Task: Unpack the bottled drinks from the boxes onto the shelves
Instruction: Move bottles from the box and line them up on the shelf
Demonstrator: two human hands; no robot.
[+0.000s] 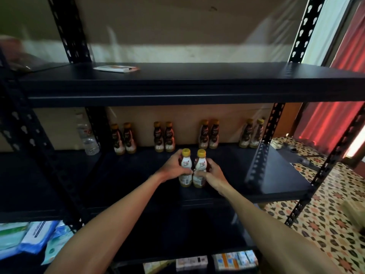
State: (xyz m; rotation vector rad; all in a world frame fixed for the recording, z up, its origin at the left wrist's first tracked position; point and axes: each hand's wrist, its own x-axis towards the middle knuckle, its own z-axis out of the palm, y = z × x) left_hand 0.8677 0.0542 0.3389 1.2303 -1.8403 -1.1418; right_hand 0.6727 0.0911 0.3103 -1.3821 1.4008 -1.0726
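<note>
Two small bottles with yellow caps stand side by side on the middle black shelf [276, 186]. My left hand [173, 168] grips the left bottle [186, 165] and my right hand [212, 171] grips the right bottle [200, 165]. Both bottles are upright and touch each other. Behind them, along the back of the same shelf, stand several pairs of like bottles [164, 136], each pair apart from the others. No box is in view.
A clear water bottle [88, 139] stands at the left behind a black post [96, 125]. A flat white packet [116, 68] lies on the upper shelf [197, 89]. Packs of wipes [37, 238] and small cartons [235, 261] lie lower down. A patterned floor [325, 214] shows on the right.
</note>
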